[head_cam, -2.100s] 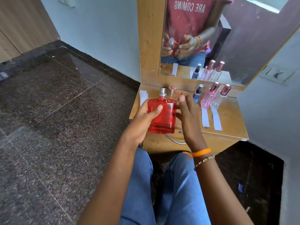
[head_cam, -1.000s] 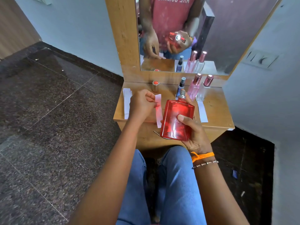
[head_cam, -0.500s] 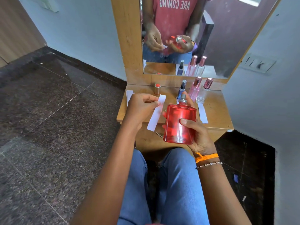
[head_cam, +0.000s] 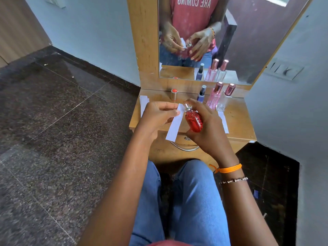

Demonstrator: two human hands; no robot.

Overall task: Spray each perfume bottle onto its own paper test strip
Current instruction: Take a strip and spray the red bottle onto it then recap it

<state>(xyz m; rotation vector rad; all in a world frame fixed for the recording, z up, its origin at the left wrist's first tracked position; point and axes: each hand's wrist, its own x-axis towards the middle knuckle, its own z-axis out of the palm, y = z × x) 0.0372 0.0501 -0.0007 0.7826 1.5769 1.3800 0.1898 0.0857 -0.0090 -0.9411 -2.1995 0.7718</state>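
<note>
Both hands worked above the table [head_cam: 237,121]: left hand [head_cam: 156,116] pinched a paper strip [head_cam: 174,126], right hand [head_cam: 207,125] gripped the red perfume bottle [head_cam: 193,120] just right of it.

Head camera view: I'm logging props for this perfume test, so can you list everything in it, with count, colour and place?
Red perfume bottle: 1, red with silver sprayer, gripped in the right hand over the table's front edge.
Held test strip: 1, white, pinched in the left hand, beside the sprayer.
Bottle cap: 1, silver with red top, back of the table.
Dark bottle: 1, bluish with black cap, back of the table.
Pink bottle: 1, rose-gold cap, right of the dark bottle.
Clear bottle: 1, rose-gold cap, rightmost.
Spare strips: small white stack, table's left edge.
Table: 1, wooden, below the mirror.
Left hand: 1.
Right hand: 1.
</note>
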